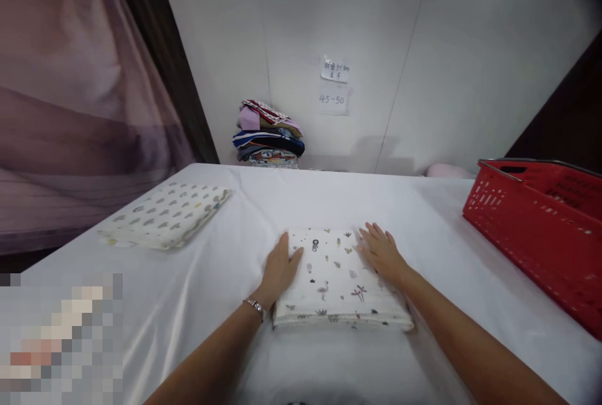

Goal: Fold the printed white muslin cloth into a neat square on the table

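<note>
A folded white cloth [336, 279] printed with small plants and a flamingo lies flat on the table in front of me, its layered edge toward me. Along its left edge rests my left hand [281, 267], thumb spread from the fingers, a bracelet on the wrist. My right hand [382, 253] lies over the cloth's far right part with fingers stretched and spread. Neither hand grips the fabric. Off to the left sits another folded white cloth [174, 212] with a grey leaf-like print.
A red plastic basket [527, 229] stands on the right of the white-covered table [367, 198]. Behind the table's far edge is a stack of folded fabrics [269, 135]. Paper notes [335, 101] hang on the wall. A pinkish curtain [70, 91] hangs at left.
</note>
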Tool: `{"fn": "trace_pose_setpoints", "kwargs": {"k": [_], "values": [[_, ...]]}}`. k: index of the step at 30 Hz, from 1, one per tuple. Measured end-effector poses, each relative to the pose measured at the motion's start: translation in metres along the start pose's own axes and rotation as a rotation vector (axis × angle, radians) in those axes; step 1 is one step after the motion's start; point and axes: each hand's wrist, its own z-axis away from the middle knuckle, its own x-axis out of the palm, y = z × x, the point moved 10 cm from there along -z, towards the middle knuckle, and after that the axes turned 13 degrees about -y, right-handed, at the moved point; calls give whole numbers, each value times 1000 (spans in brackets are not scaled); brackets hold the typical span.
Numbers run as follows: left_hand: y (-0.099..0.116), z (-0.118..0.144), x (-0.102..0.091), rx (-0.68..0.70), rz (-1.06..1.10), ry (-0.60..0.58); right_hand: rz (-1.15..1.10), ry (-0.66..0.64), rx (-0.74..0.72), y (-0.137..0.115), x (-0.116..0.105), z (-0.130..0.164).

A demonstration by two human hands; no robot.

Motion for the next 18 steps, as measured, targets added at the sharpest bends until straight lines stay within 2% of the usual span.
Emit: {"fn": "trace_pose_setpoints", "kwargs": {"k": [2, 7, 10, 12, 15, 18], "values": [[-4, -10, -5, -35, -28, -33, -20, -43, -38, 6, -7, -12], [-18, -41, -8, -67, -106, -198, -207, -305, -5, 37, -9, -47], [-27, -54, -3, -30, -89, -329, -270, -429, -18, 43, -9, -58], [-30, -59, -2, 10, -63, -376, -317, -503, -4, 45, -7, -62], [-32, -65, -5, 48, -38, -410, -366, -574, 53, 48, -4, -61], [-25, -66, -8, 98, -39, -405, -482, -560, 112, 55, -4, -55]]}}
